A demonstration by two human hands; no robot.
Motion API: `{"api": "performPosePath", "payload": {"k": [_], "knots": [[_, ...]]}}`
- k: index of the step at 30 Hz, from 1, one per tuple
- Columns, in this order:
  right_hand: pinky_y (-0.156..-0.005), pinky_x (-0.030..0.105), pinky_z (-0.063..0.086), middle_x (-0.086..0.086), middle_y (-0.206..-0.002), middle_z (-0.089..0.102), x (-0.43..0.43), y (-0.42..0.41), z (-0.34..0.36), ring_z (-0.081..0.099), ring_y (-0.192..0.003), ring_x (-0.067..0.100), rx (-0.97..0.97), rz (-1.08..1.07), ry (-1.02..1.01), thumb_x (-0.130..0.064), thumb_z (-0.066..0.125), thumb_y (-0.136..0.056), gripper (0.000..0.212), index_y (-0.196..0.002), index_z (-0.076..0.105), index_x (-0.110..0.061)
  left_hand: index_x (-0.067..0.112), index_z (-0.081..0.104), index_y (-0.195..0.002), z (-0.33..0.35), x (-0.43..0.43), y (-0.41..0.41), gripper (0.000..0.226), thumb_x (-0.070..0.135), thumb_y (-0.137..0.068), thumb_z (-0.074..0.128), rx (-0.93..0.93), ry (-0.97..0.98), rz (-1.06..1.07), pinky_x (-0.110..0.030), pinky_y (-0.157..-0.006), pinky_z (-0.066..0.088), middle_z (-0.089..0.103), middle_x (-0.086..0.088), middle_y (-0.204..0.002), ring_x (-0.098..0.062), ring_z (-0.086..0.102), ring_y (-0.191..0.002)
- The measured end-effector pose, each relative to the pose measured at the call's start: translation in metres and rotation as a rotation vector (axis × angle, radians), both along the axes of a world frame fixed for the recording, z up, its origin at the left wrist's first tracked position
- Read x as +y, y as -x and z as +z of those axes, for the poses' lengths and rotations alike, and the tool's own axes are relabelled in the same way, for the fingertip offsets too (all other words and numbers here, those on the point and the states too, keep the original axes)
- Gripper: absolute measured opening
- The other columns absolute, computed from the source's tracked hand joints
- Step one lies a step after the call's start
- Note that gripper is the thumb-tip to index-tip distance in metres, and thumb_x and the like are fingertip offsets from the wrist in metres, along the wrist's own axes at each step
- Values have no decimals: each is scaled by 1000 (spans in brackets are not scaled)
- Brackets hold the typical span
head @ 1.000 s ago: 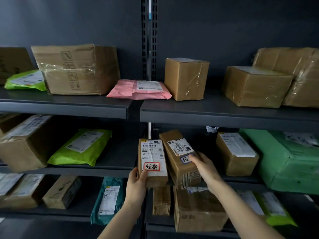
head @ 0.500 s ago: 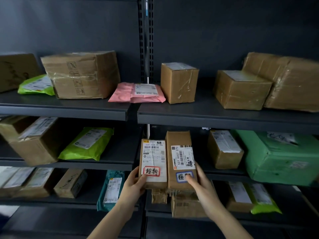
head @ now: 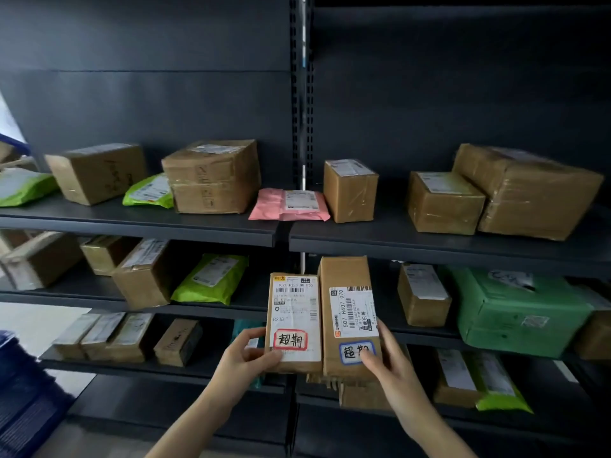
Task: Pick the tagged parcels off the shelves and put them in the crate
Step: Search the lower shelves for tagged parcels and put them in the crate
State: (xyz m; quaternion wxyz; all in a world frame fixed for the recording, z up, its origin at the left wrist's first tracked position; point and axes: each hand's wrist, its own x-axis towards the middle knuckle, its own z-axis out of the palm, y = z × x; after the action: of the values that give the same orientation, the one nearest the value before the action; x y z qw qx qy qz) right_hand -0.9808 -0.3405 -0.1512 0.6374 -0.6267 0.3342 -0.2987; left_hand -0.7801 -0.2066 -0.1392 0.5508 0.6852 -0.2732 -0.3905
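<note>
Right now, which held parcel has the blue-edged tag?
The taller parcel in the right hand; the shorter parcel in the left hand has a red-edged tag.

A dark grey metal shelving unit fills the view in dim light. Its slotted post [head: 309, 110] stands upright through the middle, with a thin bright strip showing in the gap along it. Flat dark back panels [head: 148, 104] close the unit on both sides of the post. Shelves [head: 132, 226] run out left and right of the post at several levels, each board with a rounded front lip. Far left of the post, past the end of the unit, a pale floor [head: 29, 328] lies in brighter light. Higher up at that same edge is a small bright patch, too cropped to tell what it is.
</note>
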Motion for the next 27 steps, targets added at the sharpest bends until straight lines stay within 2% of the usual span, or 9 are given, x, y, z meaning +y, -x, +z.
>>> {"api": "performPosePath", "payload": {"k": [3,7,10,13,16,20,23,27], "knots": [[-68,2,45,-26,-112,55,11,-7,12,56,-89,-21,4,28,21,-20,57,-88,53,-128,30,-43,23,56,-107,12,18,-3,35,11,-78,72,-10,34,44,-28,-74,52,76,-4,-82,-16,72,-77],[-65,1,43,-26,-110,53,25,-28,27,53,-88,-18,23,89,52,-23,57,-88,52,-128,30,-41,26,55,-105,25,43,-13,35,12,-78,72,-40,66,96,-24,-68,55,74,-6,-88,-18,72,-80],[-64,-4,38,-22,-110,52,37,-46,39,45,-87,-18,40,133,82,-23,55,-90,47,-126,30,-39,28,55,-103,29,61,-26,34,12,-78,72,-69,76,140,-30,-75,57,74,-6,-90,-20,71,-85],[-68,8,42,-24,-113,53,46,-71,43,50,-93,-14,19,189,81,-25,57,-87,51,-127,30,-42,26,55,-108,32,84,-42,35,14,-79,72,-107,75,172,-38,-83,57,74,-7,-96,-20,72,-89],[-71,12,42,-25,-109,54,64,-105,46,52,-96,-10,1,239,92,-24,59,-86,50,-124,32,-42,24,55,-109,35,113,-64,35,16,-79,72,-132,69,221,-39,-85,57,73,-5,-101,-18,71,-92],[-65,5,45,-23,-110,54,100,-157,49,52,-95,-11,-8,309,115,-22,60,-87,48,-123,34,-40,24,56,-108,36,159,-103,36,23,-77,75,-183,48,319,-35,-84,57,72,0,-100,-14,70,-91],[-72,14,46,-18,-116,54,133,-200,52,52,-102,-4,-18,359,112,-24,62,-85,51,-123,32,-40,25,55,-107,41,198,-135,34,18,-79,72,-179,41,365,-27,-76,57,72,0,-97,-12,70,-87],[-82,22,42,-18,-117,52,178,-261,55,51,-105,1,-41,420,118,-27,65,-83,50,-118,34,-44,22,54,-111,44,255,-182,36,19,-79,72,-182,40,413,-36,-85,57,72,-6,-100,-18,70,-92]]}}
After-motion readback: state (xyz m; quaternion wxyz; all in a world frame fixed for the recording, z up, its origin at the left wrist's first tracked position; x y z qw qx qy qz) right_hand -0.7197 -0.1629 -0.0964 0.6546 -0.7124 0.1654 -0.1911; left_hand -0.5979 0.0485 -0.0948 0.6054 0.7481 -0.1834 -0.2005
